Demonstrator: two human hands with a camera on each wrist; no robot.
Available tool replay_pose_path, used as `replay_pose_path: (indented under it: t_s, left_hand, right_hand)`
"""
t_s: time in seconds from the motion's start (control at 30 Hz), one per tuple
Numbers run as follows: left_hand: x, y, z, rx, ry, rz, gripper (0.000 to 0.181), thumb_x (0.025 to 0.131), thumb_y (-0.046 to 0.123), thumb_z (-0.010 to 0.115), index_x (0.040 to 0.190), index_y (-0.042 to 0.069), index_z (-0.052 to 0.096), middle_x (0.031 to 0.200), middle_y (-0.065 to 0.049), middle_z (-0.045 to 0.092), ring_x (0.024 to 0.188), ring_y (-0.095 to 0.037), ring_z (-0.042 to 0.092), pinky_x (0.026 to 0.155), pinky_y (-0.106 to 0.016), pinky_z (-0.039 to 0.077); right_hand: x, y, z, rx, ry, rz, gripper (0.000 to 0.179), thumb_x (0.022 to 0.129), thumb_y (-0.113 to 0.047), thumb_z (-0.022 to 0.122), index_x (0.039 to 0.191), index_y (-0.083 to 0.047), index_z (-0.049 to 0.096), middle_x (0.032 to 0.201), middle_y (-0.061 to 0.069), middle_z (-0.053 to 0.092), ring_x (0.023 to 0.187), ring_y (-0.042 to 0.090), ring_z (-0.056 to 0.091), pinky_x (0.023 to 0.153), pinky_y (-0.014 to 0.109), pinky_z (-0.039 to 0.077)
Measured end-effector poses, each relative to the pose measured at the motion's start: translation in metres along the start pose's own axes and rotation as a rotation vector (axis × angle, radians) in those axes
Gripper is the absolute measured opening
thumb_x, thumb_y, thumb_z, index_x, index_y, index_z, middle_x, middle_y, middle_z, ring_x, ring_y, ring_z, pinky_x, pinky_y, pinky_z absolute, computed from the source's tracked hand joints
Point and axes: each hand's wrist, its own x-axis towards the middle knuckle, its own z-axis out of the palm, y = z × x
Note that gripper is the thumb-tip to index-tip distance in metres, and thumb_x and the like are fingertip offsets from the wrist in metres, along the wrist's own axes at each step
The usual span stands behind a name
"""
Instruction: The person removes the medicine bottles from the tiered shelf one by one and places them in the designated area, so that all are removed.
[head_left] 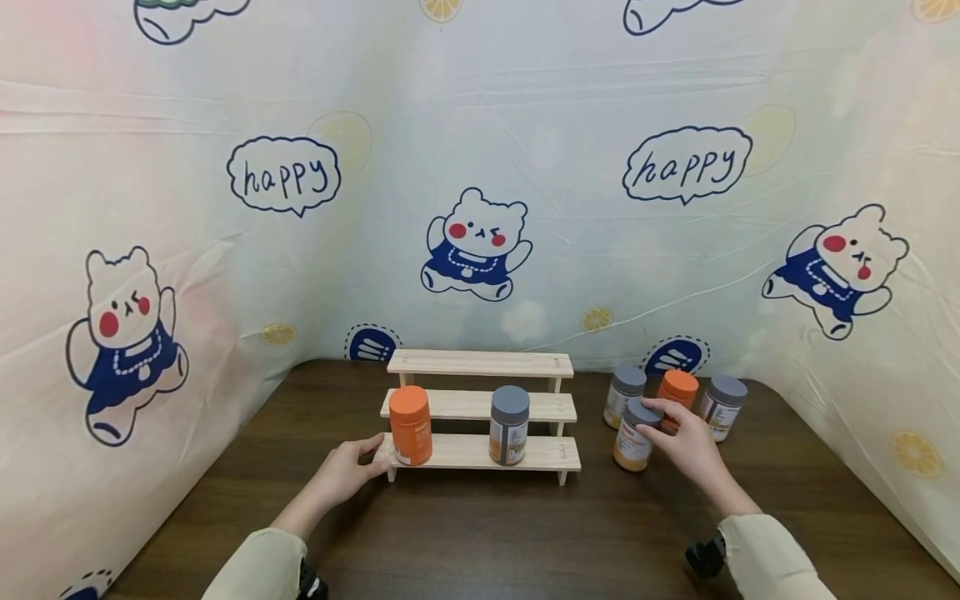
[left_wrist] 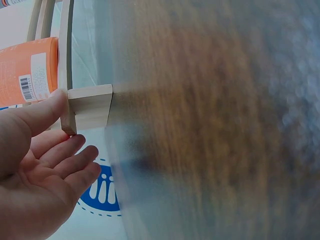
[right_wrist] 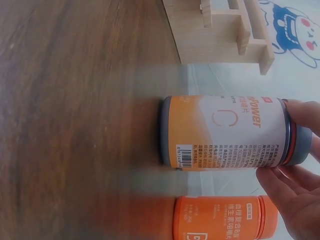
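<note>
My left hand [head_left: 341, 477] pinches the left end of the bottom step of a three-step wooden display rack [head_left: 461, 451], thumb on top and index finger below; its other fingers are spread loosely. On that step stand an orange supplement bottle [head_left: 410, 427], close to the left hand, and a grey-capped supplement bottle [head_left: 509, 425] further right. My right hand [head_left: 688, 446] grips another grey-capped supplement bottle [right_wrist: 225, 132] by its cap. This one has a white and orange label and is upright, to the right of the rack.
Behind the right hand stand a grey-capped bottle [head_left: 626, 393], an orange bottle [head_left: 679, 385] partly hidden by the fingers, and another grey-capped bottle [head_left: 723, 408]. A printed cloth [head_left: 570, 167] surrounds the dark wooden table [head_left: 480, 542] at the back and sides.
</note>
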Motion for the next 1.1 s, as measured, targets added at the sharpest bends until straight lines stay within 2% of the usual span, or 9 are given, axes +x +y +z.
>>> replay_pose_path:
  t_s: [0.63, 0.93, 1.1]
  left_hand:
    - [0.0003, -0.0003, 0.0000, 0.001, 0.001, 0.006, 0.063, 0.087, 0.031, 0.063, 0.135, -0.004, 0.042, 0.131, -0.029, 0.044, 0.120, -0.045, 0.039, 0.091, -0.059, 0.035]
    - [-0.0014, 0.0015, -0.0006, -0.004, 0.000, 0.006, 0.062, 0.087, 0.031, 0.063, 0.135, -0.003, 0.042, 0.131, -0.029, 0.044, 0.120, -0.045, 0.039, 0.091, -0.060, 0.034]
    - [-0.0016, 0.0019, -0.0009, 0.000, 0.001, -0.004, 0.062, 0.088, 0.031, 0.063, 0.136, -0.003, 0.041, 0.131, -0.029, 0.043, 0.120, -0.045, 0.039, 0.091, -0.060, 0.034]
  right_hand:
    - [-0.0020, 0.0053, 0.0010, 0.012, -0.015, -0.025, 0.043, 0.082, -0.013, 0.071, 0.120, 0.000, 0.058, 0.118, 0.020, 0.056, 0.106, 0.034, 0.054, 0.083, 0.048, 0.046]
    - [-0.0025, 0.0022, 0.0012, 0.017, 0.004, -0.028, 0.042, 0.081, -0.012, 0.071, 0.118, 0.001, 0.058, 0.116, 0.021, 0.057, 0.104, 0.036, 0.055, 0.083, 0.049, 0.046]
    - [-0.0016, -0.0016, -0.0012, 0.011, -0.001, -0.027, 0.042, 0.081, -0.015, 0.072, 0.118, 0.002, 0.059, 0.122, 0.023, 0.053, 0.108, 0.036, 0.053, 0.084, 0.050, 0.045]
